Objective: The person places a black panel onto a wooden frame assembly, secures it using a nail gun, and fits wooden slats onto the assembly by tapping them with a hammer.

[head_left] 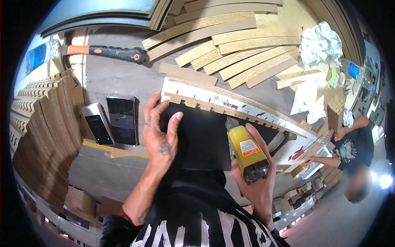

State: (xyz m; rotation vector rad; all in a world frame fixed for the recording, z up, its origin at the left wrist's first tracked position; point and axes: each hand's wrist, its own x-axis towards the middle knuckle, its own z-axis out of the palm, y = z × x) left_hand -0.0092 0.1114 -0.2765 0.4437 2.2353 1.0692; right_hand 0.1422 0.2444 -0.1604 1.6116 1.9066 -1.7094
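Wood slats [242, 49] fill the upper frame above the bench [119, 78]. A black panel [203, 136] lies at centre; the left hand [160, 131] grasps its edge. The right hand [257, 173] grips a yellow tool [248, 154]. Hammer [107, 51], two phones [111, 121] lie left.

A hammer [105, 52] lies above two phones [110, 122]; wood strips [242, 49] fan beside crumpled paper [320, 43] on the table [111, 78].
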